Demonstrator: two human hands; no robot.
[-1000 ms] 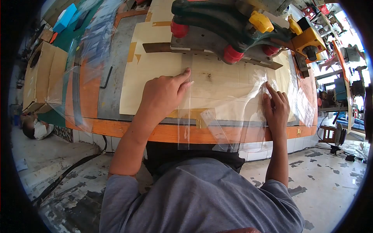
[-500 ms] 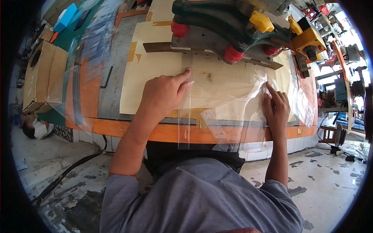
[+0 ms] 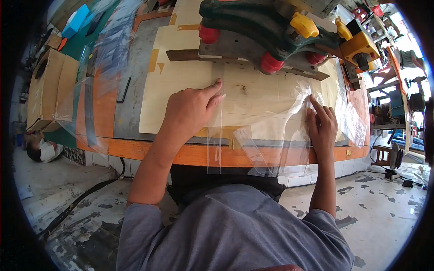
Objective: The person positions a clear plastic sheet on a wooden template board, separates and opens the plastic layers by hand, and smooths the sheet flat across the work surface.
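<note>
My left hand (image 3: 191, 107) lies on the clear plastic sheet (image 3: 264, 131), its index finger stretched out and its thumb apart. Further right, my right hand (image 3: 323, 124) rests a straight index finger on the wrinkled part of the sheet, with its other fingers loosely bent. Neither hand is wrapped round anything. Beneath the plastic is a pale board (image 3: 181, 74) with brown tape patches, and the sheet hangs over the orange table edge (image 3: 190, 156). Just beyond my hands stands the green press (image 3: 244, 22) with red knobs, above a metal bar (image 3: 182, 55).
A hex key (image 3: 124, 90) lies left of the board. More clear plastic (image 3: 110, 58) and a cardboard box (image 3: 52, 86) are at the left. A yellow control box (image 3: 359, 49) stands at the right. People are partly visible at the far left and far right.
Both hands and the plastic sheet keep the same position. In the far right background, a partly visible person has shifted position.
</note>
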